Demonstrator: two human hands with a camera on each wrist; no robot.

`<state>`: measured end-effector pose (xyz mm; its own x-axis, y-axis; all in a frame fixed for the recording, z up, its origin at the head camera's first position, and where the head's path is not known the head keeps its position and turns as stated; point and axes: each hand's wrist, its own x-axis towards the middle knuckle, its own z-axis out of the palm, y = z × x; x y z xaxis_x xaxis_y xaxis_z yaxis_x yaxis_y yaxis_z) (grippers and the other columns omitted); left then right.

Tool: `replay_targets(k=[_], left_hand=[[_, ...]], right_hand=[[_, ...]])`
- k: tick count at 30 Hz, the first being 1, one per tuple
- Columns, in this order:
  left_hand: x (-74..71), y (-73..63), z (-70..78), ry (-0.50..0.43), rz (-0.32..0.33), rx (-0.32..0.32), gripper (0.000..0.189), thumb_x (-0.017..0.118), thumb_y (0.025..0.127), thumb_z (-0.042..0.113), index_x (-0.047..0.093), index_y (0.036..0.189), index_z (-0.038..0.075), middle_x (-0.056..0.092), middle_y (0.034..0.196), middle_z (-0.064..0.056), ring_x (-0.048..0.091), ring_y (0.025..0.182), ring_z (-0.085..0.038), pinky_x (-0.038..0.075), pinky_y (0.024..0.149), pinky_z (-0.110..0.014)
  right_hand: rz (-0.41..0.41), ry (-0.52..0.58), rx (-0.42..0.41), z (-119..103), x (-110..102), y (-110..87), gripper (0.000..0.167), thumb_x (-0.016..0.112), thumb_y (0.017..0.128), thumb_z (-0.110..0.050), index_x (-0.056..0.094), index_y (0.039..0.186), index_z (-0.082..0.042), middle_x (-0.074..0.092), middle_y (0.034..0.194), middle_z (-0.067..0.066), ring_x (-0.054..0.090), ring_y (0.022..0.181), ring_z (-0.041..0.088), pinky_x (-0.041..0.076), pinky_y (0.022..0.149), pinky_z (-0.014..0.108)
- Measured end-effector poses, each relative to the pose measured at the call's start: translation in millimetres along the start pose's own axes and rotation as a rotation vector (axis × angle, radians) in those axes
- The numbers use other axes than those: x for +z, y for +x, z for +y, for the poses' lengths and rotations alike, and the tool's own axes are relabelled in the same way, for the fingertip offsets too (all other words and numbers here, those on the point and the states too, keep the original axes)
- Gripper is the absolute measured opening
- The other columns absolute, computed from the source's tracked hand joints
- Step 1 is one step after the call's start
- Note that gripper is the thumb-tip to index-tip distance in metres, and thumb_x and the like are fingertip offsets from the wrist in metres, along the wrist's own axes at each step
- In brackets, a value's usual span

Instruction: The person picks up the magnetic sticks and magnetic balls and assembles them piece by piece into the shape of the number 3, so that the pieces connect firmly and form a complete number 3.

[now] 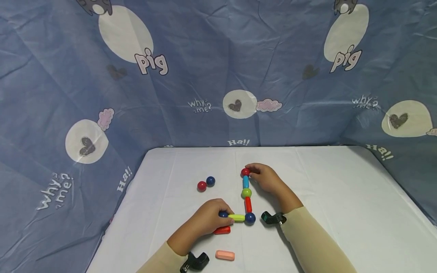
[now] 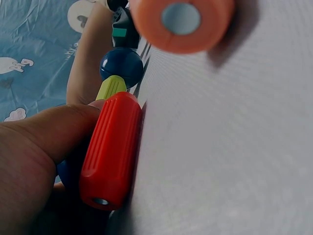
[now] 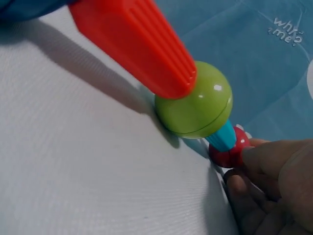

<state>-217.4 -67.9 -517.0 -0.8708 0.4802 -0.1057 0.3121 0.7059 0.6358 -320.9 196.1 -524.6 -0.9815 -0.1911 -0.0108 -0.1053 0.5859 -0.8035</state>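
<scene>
A chain of magnetic building sticks and balls lies on the table. At its far end my right hand [image 1: 268,179] pinches a red ball [image 3: 229,152]. From that ball run a light-blue stick [image 1: 246,182], a green ball [image 3: 195,105], a red stick [image 1: 248,204] and a blue corner ball [image 1: 250,218]. A yellow-green stick [image 1: 237,218] goes left from the corner to another blue ball [image 1: 223,214]. My left hand [image 1: 209,218] holds that ball, thumb against the yellow-green stick. A loose red stick [image 2: 112,152] lies beside the left thumb, partly hidden in the head view.
A peach-coloured stick [image 1: 225,255] lies nearer the front, by the left wrist's black camera mount [image 1: 195,261]. Farther back on the left, a loose red ball [image 1: 201,185] and blue ball [image 1: 210,181] sit together. White cloth [image 1: 324,189] covers the table, with a blue printed curtain [image 1: 205,68] behind.
</scene>
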Motion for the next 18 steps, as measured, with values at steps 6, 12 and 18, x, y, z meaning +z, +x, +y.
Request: replay_targets(k=[6, 12, 18], left_hand=[[1.1, -1.3, 1.1, 0.000, -0.007, 0.000, 0.012, 0.087, 0.086, 0.035, 0.081, 0.095, 0.030, 0.066, 0.095, 0.019, 0.058, 0.090, -0.003, 0.051, 0.092, -0.036], [0.5, -0.6, -0.3, 0.009, -0.016, -0.015, 0.011, 0.086, 0.086, 0.036, 0.080, 0.094, 0.033, 0.066, 0.095, 0.021, 0.058, 0.090, -0.002, 0.051, 0.091, -0.035], [-2.0, -1.5, -1.8, 0.005, -0.012, 0.023, 0.011, 0.086, 0.087, 0.036, 0.080, 0.095, 0.030, 0.066, 0.095, 0.019, 0.059, 0.090, -0.003, 0.051, 0.091, -0.036]], right_hand=[[0.056, -0.004, 0.025, -9.3, -6.2, -16.2, 0.037, 0.066, 0.103, -0.017, 0.064, 0.138, -0.009, 0.069, 0.135, 0.011, 0.065, 0.128, 0.031, 0.051, 0.107, 0.051], [0.151, 0.018, 0.032, -41.9, -6.2, -51.6, 0.028, 0.072, 0.100, -0.019, 0.069, 0.125, -0.008, 0.074, 0.117, 0.008, 0.068, 0.116, 0.030, 0.057, 0.097, 0.048], [0.087, 0.005, -0.068, -68.6, 14.1, -89.1, 0.018, 0.078, 0.095, -0.015, 0.074, 0.112, -0.011, 0.072, 0.100, -0.005, 0.069, 0.100, 0.014, 0.060, 0.093, 0.040]])
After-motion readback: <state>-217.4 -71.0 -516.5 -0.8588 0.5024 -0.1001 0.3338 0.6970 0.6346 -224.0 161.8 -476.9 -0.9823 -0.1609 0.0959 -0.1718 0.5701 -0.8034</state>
